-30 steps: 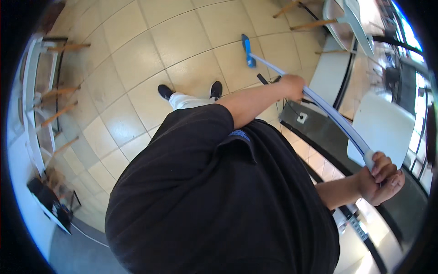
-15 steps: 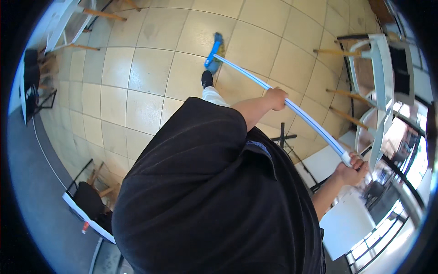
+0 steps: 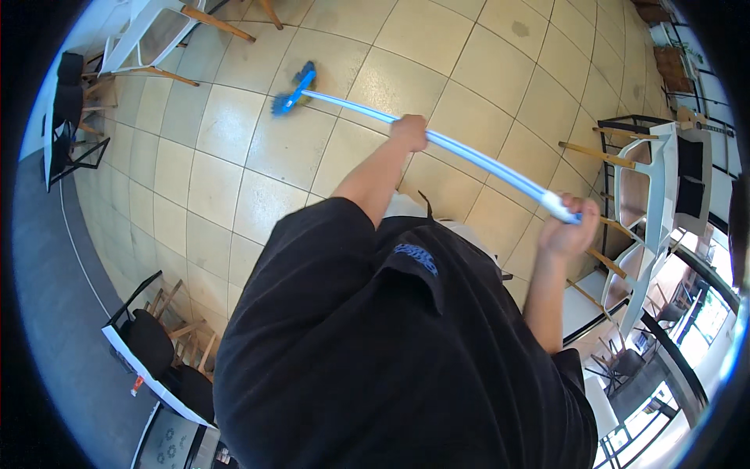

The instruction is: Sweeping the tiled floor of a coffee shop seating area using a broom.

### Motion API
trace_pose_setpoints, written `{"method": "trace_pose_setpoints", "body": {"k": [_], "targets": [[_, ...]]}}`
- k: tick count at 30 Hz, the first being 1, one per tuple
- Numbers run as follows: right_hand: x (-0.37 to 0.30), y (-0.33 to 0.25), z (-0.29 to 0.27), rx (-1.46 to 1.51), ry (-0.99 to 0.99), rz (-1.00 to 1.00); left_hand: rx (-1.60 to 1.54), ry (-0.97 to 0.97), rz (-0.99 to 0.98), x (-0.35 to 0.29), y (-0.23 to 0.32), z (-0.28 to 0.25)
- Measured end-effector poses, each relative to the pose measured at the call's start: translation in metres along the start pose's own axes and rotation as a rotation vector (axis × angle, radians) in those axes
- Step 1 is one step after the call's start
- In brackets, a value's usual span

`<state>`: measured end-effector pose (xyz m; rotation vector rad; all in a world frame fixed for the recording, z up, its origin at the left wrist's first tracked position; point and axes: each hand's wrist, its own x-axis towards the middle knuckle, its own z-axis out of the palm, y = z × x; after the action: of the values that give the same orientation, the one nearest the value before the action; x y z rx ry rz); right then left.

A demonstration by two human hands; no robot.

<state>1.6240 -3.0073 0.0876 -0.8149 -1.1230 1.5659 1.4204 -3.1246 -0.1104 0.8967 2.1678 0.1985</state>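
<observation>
A broom with a long pale-blue handle (image 3: 484,162) slants across the view in front of me. Its blue head (image 3: 295,92) rests bristles-down on the tiled floor at the far left of the middle. My left hand (image 3: 410,133) is wrapped round the handle partway along, with the arm stretched forward. Near the handle's white-and-blue top end, my right hand (image 3: 569,225) is closed on it, held lower and closer to my right side. The bristles are partly hidden by the broom head.
Cream floor tiles (image 3: 211,168) spread around me. White chairs with wooden legs (image 3: 637,176) stand at a table on the right, and another white chair (image 3: 152,35) is at the far left. Black chairs (image 3: 152,344) line the left side beside a grey floor strip (image 3: 66,297).
The broom head has swept leftward over the tiles. Both hands have shifted left with the handle, the right one also rising. My foot no longer shows beside the head.
</observation>
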Motion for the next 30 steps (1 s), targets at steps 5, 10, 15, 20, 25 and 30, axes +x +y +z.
{"method": "trace_pose_setpoints", "body": {"k": [5, 10, 15, 20, 25, 30], "targets": [[0.070, -0.095, -0.014, -0.027, 0.086, -0.018, -0.069, 0.023, 0.225, 0.001, 0.101, -0.054], [0.115, -0.209, -0.021, -0.197, -0.046, -0.453, -0.097, 0.098, 0.566, 0.016, 0.227, -0.106], [0.148, -0.174, 0.066, -0.228, -0.604, -0.612, -0.282, 0.178, 0.601, 0.097, 0.273, -0.134], [0.249, -0.135, 0.101, -0.161, -0.363, -0.507, -0.297, 0.119, 0.347, 0.154, 0.245, -0.172], [0.317, -0.015, 0.151, -0.174, -0.085, -0.126, -0.326, 0.150, -0.085, 0.198, 0.122, -0.146], [0.273, 0.096, 0.216, 0.036, -0.468, 0.209, -0.336, 0.329, -0.448, 0.175, -0.014, -0.127]]}}
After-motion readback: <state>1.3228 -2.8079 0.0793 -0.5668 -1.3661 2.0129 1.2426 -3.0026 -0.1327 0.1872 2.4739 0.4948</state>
